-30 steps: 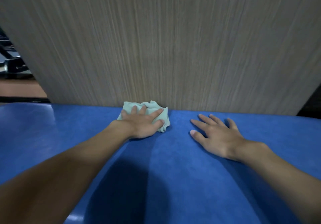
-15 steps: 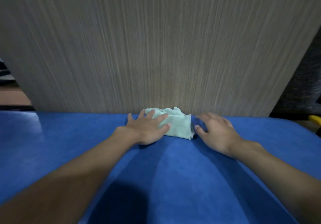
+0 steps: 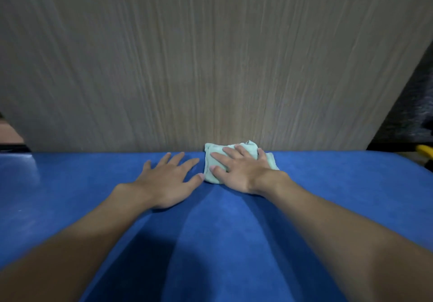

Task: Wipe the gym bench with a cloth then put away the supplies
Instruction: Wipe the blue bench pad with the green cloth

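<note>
Pale green, soft and bunched, the cloth (image 3: 219, 148) is pressed flat at the blue bench's (image 3: 234, 231) far edge, against the wooden panel (image 3: 210, 67), under the spread right hand (image 3: 241, 172), with the left hand (image 3: 167, 184) laid flat just beside it; being light and limp, it is probably best gathered at its crumpled middle.

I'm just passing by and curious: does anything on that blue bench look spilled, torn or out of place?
Nothing stands out. The pale green cloth lies bunched under the right hand at the far edge of the blue bench, by the wood-grain panel. The left hand rests flat beside it. No spill or tear shows.
</note>
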Action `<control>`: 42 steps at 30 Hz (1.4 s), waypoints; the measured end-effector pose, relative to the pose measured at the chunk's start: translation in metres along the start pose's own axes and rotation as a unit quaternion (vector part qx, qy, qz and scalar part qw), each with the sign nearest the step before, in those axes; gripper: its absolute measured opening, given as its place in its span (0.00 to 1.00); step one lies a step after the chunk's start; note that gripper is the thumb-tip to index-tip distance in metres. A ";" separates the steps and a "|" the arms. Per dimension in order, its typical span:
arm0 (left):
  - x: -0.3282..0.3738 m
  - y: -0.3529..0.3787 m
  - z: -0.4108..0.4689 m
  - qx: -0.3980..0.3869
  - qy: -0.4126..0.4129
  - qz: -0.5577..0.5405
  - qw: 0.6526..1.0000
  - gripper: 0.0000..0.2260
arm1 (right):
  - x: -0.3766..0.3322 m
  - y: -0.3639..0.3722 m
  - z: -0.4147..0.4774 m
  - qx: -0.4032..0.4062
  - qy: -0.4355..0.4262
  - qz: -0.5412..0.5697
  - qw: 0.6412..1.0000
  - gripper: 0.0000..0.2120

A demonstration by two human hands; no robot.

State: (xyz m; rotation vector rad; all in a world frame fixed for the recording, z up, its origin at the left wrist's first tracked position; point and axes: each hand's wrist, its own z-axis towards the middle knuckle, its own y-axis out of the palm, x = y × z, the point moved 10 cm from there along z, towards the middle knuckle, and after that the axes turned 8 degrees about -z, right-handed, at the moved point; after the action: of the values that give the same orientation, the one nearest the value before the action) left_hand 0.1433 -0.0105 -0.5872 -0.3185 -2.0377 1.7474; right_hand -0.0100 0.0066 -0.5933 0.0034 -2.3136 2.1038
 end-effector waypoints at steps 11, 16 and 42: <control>0.122 0.025 0.027 -0.035 0.084 0.004 0.996 0.29 | 0.169 0.008 -0.062 0.002 0.120 0.016 0.993 0.27; 0.176 0.028 0.033 -0.038 0.117 0.009 0.992 0.30 | 0.238 0.007 -0.086 0.008 0.169 0.019 0.985 0.26; 0.227 0.040 0.013 -0.060 0.174 -0.018 0.983 0.29 | 0.282 0.019 -0.198 -0.024 0.273 0.000 0.962 0.27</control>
State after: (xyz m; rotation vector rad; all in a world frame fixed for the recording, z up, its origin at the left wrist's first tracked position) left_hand -0.0662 0.0855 -0.5884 -0.5782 -1.8830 1.4322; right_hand -0.2905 0.2079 -0.5895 -0.5071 -2.0187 1.7520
